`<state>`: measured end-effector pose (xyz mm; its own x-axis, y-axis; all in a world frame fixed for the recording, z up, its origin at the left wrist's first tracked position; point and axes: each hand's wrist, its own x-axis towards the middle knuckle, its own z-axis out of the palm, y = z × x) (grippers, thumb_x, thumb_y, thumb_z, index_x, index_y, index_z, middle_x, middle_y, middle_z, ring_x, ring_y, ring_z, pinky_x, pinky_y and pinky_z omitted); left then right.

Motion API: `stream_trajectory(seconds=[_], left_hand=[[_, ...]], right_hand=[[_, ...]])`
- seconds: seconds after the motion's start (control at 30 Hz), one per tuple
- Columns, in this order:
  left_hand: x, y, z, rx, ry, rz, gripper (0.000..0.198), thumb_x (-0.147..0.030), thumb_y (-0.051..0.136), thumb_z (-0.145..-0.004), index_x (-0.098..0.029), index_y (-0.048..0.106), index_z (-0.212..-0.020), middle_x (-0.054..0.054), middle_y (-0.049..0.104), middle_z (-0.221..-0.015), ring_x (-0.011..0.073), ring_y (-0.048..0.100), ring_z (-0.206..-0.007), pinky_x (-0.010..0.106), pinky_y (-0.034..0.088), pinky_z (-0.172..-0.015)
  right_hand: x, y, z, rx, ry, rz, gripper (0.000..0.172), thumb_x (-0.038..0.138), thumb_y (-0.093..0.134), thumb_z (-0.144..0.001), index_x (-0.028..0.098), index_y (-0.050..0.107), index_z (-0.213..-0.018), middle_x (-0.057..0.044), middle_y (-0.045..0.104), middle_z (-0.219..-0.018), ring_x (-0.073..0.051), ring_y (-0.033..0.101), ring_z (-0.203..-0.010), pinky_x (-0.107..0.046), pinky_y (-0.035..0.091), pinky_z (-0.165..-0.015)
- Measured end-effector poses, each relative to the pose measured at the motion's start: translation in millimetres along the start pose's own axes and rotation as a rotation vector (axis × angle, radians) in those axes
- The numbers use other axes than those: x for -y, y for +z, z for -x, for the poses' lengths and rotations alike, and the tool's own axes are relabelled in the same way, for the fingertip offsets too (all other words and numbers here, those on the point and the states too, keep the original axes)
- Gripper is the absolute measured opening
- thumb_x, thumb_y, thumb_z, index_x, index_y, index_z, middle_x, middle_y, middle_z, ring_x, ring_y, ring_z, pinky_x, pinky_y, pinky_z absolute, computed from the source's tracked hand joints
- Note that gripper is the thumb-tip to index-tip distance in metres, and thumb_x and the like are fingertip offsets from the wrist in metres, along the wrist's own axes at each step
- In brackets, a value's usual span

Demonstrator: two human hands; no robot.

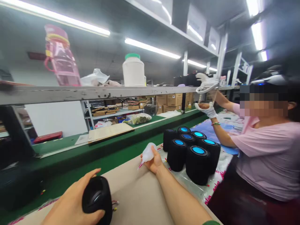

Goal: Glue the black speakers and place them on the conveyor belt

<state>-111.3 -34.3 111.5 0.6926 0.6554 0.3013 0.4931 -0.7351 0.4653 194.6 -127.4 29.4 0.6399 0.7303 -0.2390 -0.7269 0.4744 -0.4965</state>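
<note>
Speaker in left hand; right hand grips squeeze bottle beside speaker cluster.

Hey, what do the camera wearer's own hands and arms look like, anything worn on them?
Both the left hand and the right hand are bare, without gloves. The right forearm is uncovered, with a green sleeve edge only at the bottom of the picture.

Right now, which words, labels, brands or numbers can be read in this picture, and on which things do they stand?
No text can be read.
Cardboard boxes: any print too small and blurred.
Pink bottle: yellow band, no legible words.
White jar: no label seen.
Black speakers: blue tops, no marks legible.
Speaker in left hand: nothing legible.
</note>
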Motion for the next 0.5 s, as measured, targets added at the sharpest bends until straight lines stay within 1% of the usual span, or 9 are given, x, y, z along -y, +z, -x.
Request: stream_trajectory(seconds=[0.07,0.13,0.2,0.3,0.37,0.4,0.43,0.5], left_hand=[[-9,-7.2,1,0.074,-0.051,0.067,0.09,-0.033,0.066,-0.053,-0.024,0.036,-0.137,0.006,0.05,-0.135,0.0294,0.051,-0.121,0.039,0.04,-0.105],[-6,-15.4,-2,0.172,-0.068,0.128,0.099,-0.033,0.072,-0.051,-0.021,0.031,-0.139,0.008,0.044,-0.14,0.0296,0.048,-0.125,0.038,0.038,-0.107],[6,-21.1,-8,0.277,-0.033,0.204,0.101,-0.037,0.078,-0.049,-0.021,0.033,-0.138,0.009,0.046,-0.138,0.0292,0.048,-0.125,0.036,0.038,-0.106],[29,-22.5,-21,0.399,0.095,0.342,0.101,-0.044,0.085,-0.045,-0.026,0.038,-0.133,0.005,0.054,-0.129,0.0268,0.051,-0.119,0.033,0.04,-0.103],[41,-20.0,-28,0.429,0.161,0.417,0.105,-0.044,0.088,-0.042,-0.028,0.037,-0.133,0.003,0.055,-0.128,0.0258,0.052,-0.117,0.032,0.04,-0.103],[44,-18.3,-31,0.424,0.177,0.446,0.107,-0.043,0.089,-0.041,-0.029,0.037,-0.133,0.004,0.054,-0.128,0.0258,0.052,-0.117,0.032,0.039,-0.103],[46,-16.7,-33,0.419,0.185,0.474,0.108,-0.042,0.09,-0.04,-0.028,0.036,-0.134,0.004,0.054,-0.129,0.026,0.052,-0.117,0.033,0.039,-0.103],[46,-13.6,-34,0.416,0.206,0.534,0.107,-0.04,0.09,-0.039,-0.025,0.039,-0.133,0.006,0.054,-0.129,0.0264,0.051,-0.117,0.035,0.038,-0.104]], right_hand=[[1,6,6,0.008,-0.039,0.035,0.054,0.053,0.035,-0.108,0.004,0.043,-0.13,-0.011,0.044,-0.102,-0.011,0.048,-0.09,-0.022,0.049,-0.081],[0,18,13,0.025,-0.079,0.063,0.056,0.055,0.033,-0.109,0.005,0.042,-0.132,-0.011,0.044,-0.101,-0.009,0.049,-0.085,-0.018,0.049,-0.074],[-2,39,22,0.061,-0.101,0.092,0.056,0.055,0.032,-0.109,0.005,0.041,-0.134,-0.011,0.045,-0.101,-0.008,0.049,-0.081,-0.013,0.047,-0.067],[-7,83,42,0.147,-0.103,0.138,0.049,0.047,0.036,-0.109,0.008,0.037,-0.139,-0.012,0.045,-0.103,-0.01,0.051,-0.082,-0.01,0.046,-0.06],[-12,116,58,0.205,-0.112,0.156,0.041,0.037,0.04,-0.108,0.01,0.039,-0.139,-0.013,0.046,-0.104,-0.012,0.053,-0.081,-0.012,0.046,-0.056],[-15,131,67,0.23,-0.13,0.156,0.037,0.032,0.042,-0.106,0.011,0.043,-0.137,-0.014,0.047,-0.105,-0.014,0.054,-0.08,-0.012,0.045,-0.053],[-17,144,76,0.246,-0.16,0.151,0.033,0.025,0.043,-0.104,0.013,0.047,-0.134,-0.014,0.048,-0.106,-0.016,0.055,-0.081,-0.013,0.045,-0.052],[-23,164,92,0.266,-0.223,0.134,0.031,0.015,0.046,-0.097,0.015,0.054,-0.127,-0.013,0.048,-0.109,-0.02,0.056,-0.085,-0.017,0.048,-0.053]])
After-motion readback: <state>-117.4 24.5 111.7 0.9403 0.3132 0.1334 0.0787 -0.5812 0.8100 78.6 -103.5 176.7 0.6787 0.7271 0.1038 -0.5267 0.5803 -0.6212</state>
